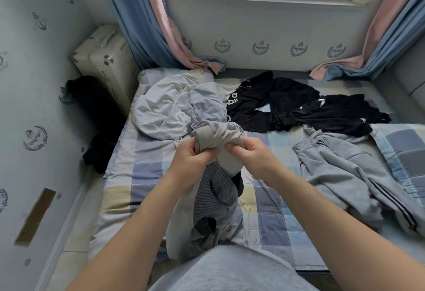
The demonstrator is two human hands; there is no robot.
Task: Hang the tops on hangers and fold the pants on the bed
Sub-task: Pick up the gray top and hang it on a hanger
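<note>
Above the middle of the bed (142, 175), both hands grasp one beige garment (220, 138). The left hand (190, 155) is curled around a bunched part of it, and the right hand (250, 155) pinches the cloth just beside. A grey ribbed cloth (207, 194) hangs below the hands, down to the sheet. Behind lies a white hoodie (161, 107). Black clothes (287, 104) lie near the window wall, and grey pants (345, 171) lie at the right.
</note>
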